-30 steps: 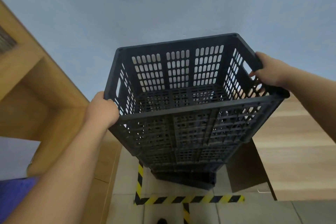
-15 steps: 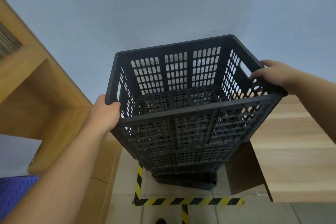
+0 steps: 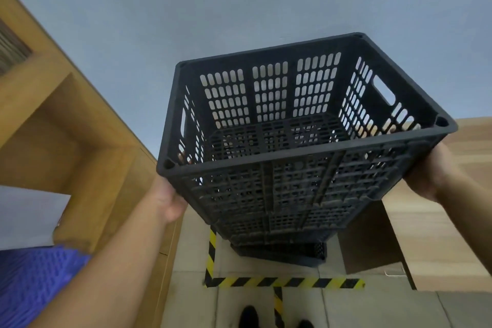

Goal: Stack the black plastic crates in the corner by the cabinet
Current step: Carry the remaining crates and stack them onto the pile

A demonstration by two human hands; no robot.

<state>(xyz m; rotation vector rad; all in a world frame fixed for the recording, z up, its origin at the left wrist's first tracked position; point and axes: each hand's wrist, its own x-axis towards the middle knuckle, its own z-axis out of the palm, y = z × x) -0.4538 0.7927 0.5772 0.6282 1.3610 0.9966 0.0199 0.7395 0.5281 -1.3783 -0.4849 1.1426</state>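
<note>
A black slotted plastic crate (image 3: 290,157) fills the middle of the view, tilted with its open top toward me. It sits on top of a stack of further black crates (image 3: 282,250) standing on the floor against the wall. My left hand (image 3: 167,200) presses under the crate's near left corner. My right hand (image 3: 428,176) holds the crate's near right side below the rim. Both crate handle slots are free of fingers.
A wooden cabinet (image 3: 80,146) with open shelves stands at the left. A wooden unit (image 3: 439,221) stands at the right. Yellow and black hazard tape (image 3: 282,282) marks the tiled floor around the stack. A blue crate (image 3: 32,279) is at lower left. My shoes (image 3: 250,317) show below.
Both hands slid from the crate's upper rim and handle down to its lower near corners. The crate looks closer and tipped more toward me.
</note>
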